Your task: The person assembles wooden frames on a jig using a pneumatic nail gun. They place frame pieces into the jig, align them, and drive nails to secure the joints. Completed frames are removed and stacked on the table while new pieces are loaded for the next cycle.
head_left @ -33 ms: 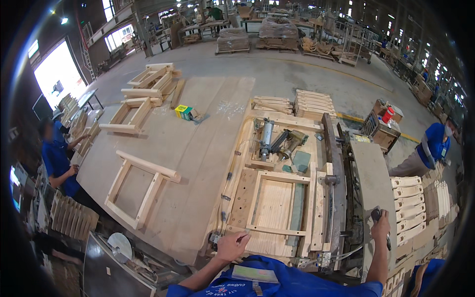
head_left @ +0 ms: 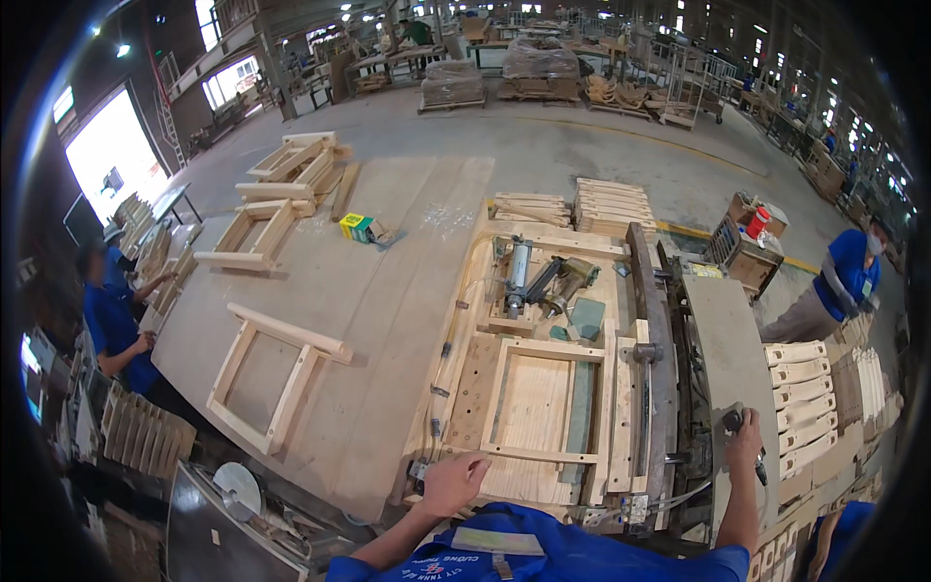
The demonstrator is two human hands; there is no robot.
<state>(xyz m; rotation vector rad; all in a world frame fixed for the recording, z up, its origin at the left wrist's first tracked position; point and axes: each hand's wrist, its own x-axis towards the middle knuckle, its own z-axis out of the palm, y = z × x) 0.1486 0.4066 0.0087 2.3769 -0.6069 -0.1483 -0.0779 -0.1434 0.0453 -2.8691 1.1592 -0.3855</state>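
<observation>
A light wooden frame (head_left: 499,417) lies in the jig (head_left: 475,388) on the bench in front of me. My left hand (head_left: 454,487) is just off the frame's near left corner, its fingers curled closed; whether anything small is inside them is hidden. At the right, my right hand (head_left: 745,444) is wrapped round a dark hand tool (head_left: 732,420) above a narrow board (head_left: 720,335). The tool's black end sticks out past the fingers, and its exact kind does not show. Dark metal clamp parts (head_left: 648,353) run along the jig's right side.
Beyond the frame, nail guns (head_left: 567,283) rest in the jig's far section. An assembled wooden frame (head_left: 281,373) lies on the brown sheet at left, near a yellow-green box (head_left: 357,228). Curved wooden slats (head_left: 800,393) are stacked at right. Co-workers (head_left: 121,320) stand on both sides.
My left hand's fingers have curled in further. My right hand and its tool have shifted very slightly, as has the whole view. The frame stays put in the jig.
</observation>
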